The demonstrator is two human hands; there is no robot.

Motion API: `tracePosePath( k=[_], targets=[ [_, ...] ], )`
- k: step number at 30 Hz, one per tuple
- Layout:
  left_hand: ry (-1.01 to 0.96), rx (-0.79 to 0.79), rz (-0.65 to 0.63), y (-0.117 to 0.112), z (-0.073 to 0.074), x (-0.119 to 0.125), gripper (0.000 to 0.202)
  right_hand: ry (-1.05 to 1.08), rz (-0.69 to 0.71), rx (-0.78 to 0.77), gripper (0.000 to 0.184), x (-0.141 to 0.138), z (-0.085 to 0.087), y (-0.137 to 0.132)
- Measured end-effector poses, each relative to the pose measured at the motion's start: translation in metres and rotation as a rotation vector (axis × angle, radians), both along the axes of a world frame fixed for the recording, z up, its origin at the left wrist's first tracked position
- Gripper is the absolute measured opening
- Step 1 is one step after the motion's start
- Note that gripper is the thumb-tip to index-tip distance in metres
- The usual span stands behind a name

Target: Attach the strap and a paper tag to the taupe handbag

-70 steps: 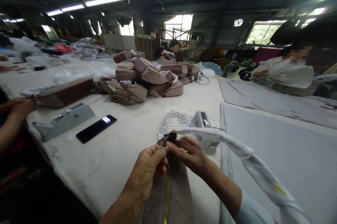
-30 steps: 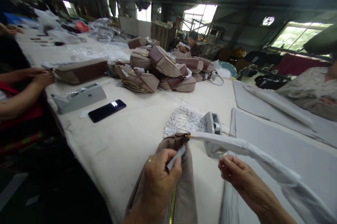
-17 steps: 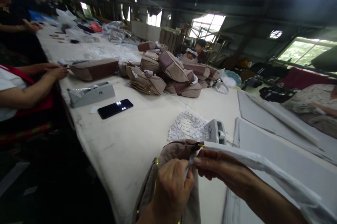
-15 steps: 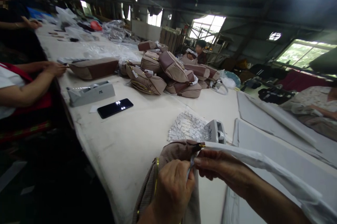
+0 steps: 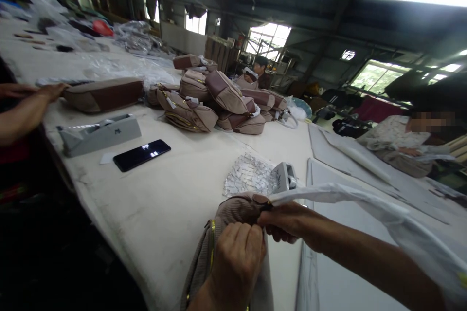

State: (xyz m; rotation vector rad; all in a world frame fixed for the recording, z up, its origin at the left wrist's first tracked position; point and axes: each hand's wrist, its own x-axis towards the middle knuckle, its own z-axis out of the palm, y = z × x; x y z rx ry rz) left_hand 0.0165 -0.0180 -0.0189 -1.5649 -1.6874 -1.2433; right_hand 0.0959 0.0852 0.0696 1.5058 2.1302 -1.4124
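A taupe ribbed bag (image 5: pixel 233 210) with a gold zipper lies at the table's near edge. My left hand (image 5: pixel 237 262) is closed on the bag's top, fingers curled near the zipper end. My right hand (image 5: pixel 286 221) pinches at the same end, where a strap wrapped in white paper (image 5: pixel 350 199) leaves the bag and arcs to the right. What the fingertips hold is hidden between the two hands.
A small tape dispenser (image 5: pixel 284 177) and a sheet of small stickers (image 5: pixel 248 175) lie just beyond the bag. A phone (image 5: pixel 141 154), a long grey dispenser (image 5: pixel 98 135), a pile of bags (image 5: pixel 215 101), grey sheets (image 5: pixel 365 165). Another person's arm (image 5: pixel 25 106) at left; seated people behind.
My right hand came back from the right to the zipper end and now pinches there against my left hand. The small white strip seen earlier in my left fingers no longer shows.
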Motion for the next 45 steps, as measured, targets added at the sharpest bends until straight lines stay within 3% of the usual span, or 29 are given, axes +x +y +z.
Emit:
tracePosePath(
  k=[5, 10, 13, 18, 22, 26, 30, 33, 37, 40, 42, 45],
  targets=[
    [0.064, 0.006, -0.061, -0.003, -0.002, -0.008, 0.014, 0.073, 0.026, -0.062, 0.025, 0.009, 0.002, 0.002],
    [-0.082, 0.012, -0.073, -0.005, 0.002, -0.012, 0.010, 0.125, 0.013, -0.201, 0.021, 0.010, 0.009, -0.003],
    [-0.156, -0.029, -0.083, -0.004, 0.002, -0.014, 0.012, 0.269, -0.076, -0.302, 0.020, 0.010, 0.009, -0.012],
    [-0.318, -0.140, -0.114, -0.007, 0.007, -0.012, 0.011, 0.345, -0.164, -0.312, 0.023, 0.015, 0.006, -0.020],
    [-0.657, -0.379, -0.166, -0.014, 0.020, -0.007, 0.008, 0.394, -0.185, -0.292, 0.019, 0.020, 0.002, -0.021],
    [-1.016, -0.588, -0.261, -0.021, 0.027, -0.006, 0.019, 0.445, -0.246, -0.244, 0.022, 0.022, -0.012, -0.023],
    [-1.376, -0.591, -0.447, -0.022, 0.024, -0.006, 0.027, 0.559, -0.228, -0.213, 0.016, 0.023, -0.035, -0.027],
    [-1.732, -0.553, -0.572, -0.023, 0.022, -0.007, 0.026, 0.658, -0.179, -0.161, 0.031, 0.024, -0.056, -0.029],
    [-2.204, -0.528, -0.586, -0.025, 0.018, -0.011, 0.013, 0.819, -0.143, -0.119, 0.029, 0.021, -0.077, -0.033],
    [-2.437, -0.578, -0.644, -0.028, 0.011, -0.016, 0.025, 0.981, -0.115, -0.107, 0.028, 0.018, -0.086, -0.037],
    [-2.528, -0.611, -0.788, -0.031, 0.003, -0.019, 0.029, 1.044, -0.097, -0.096, 0.027, 0.017, -0.090, -0.038],
    [-2.554, -0.621, -1.150, -0.033, -0.009, -0.022, 0.021, 1.026, -0.056, -0.109, 0.025, 0.017, -0.097, -0.036]
  ],
)
